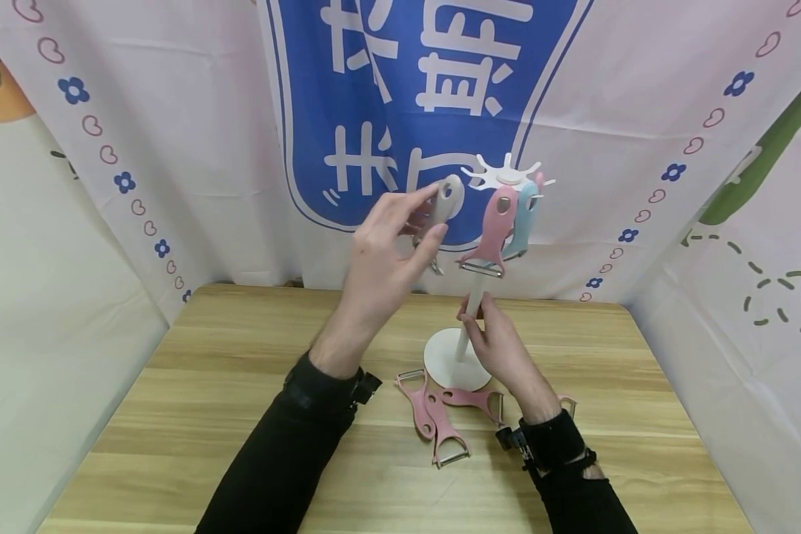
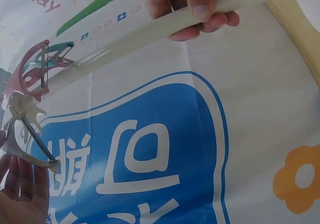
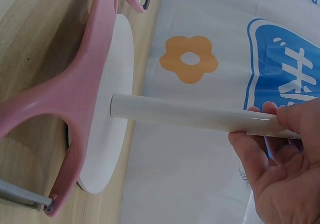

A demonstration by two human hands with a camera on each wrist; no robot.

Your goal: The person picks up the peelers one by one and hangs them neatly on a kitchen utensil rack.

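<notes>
My left hand point(image 1: 387, 241) pinches a pale grey-white peeler point(image 1: 447, 194) by its handle, blade end down, just left of the hook ring point(image 1: 506, 175) on a white stand. From that ring hang a pink peeler point(image 1: 497, 221) and a light blue peeler point(image 1: 524, 215), and a bit of another pink handle shows behind them. Lower down, my right hand point(image 1: 503, 345) grips the stand's pole point(image 3: 185, 113) between thumb and fingers. The round white base point(image 1: 440, 356) stands on the table. In the left wrist view, the held peeler's blade point(image 2: 37, 138) shows near the hooks.
Several pink peelers lie on the wooden table point(image 1: 240, 415): one point(image 1: 417, 406) at the left, one point(image 1: 444, 430) beside it, one point(image 1: 470, 398) by the base. Another point(image 1: 568, 405) is partly hidden behind my right wrist. A printed cloth point(image 1: 207, 148) hangs behind the table.
</notes>
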